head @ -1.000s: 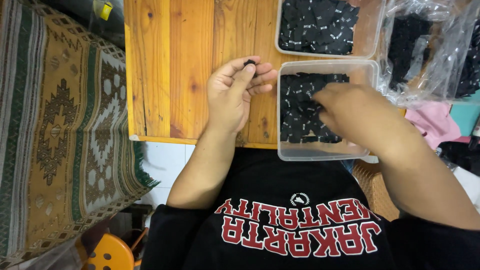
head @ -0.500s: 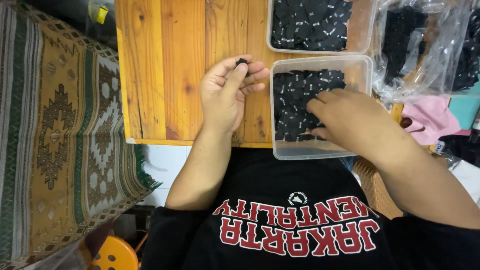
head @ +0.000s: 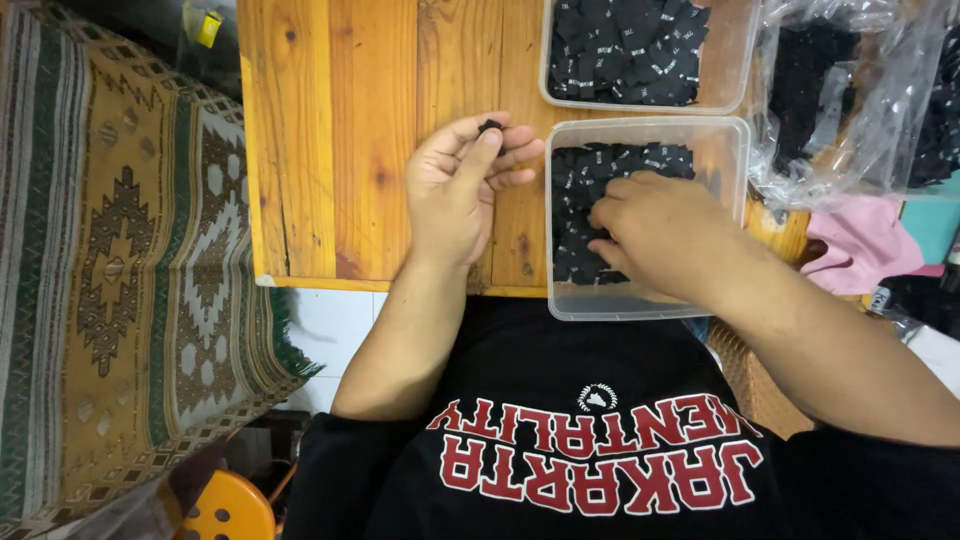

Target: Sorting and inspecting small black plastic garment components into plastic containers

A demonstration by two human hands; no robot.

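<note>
The left hand [head: 455, 190] rests on the wooden table [head: 330, 140], its thumb and fingers pressed together on a small black piece [head: 490, 126], dark and matte, most of it hidden at the fingertips. The right hand [head: 655, 232] lies inside the near clear plastic tub [head: 735, 150], fingers curled down on a heap of flat black fabric labels [head: 600, 165] with tiny white marks; whether it pinches one cannot be told. A second such tub [head: 735, 60] sits just behind, beside crinkled clear bags [head: 850, 100].
</note>
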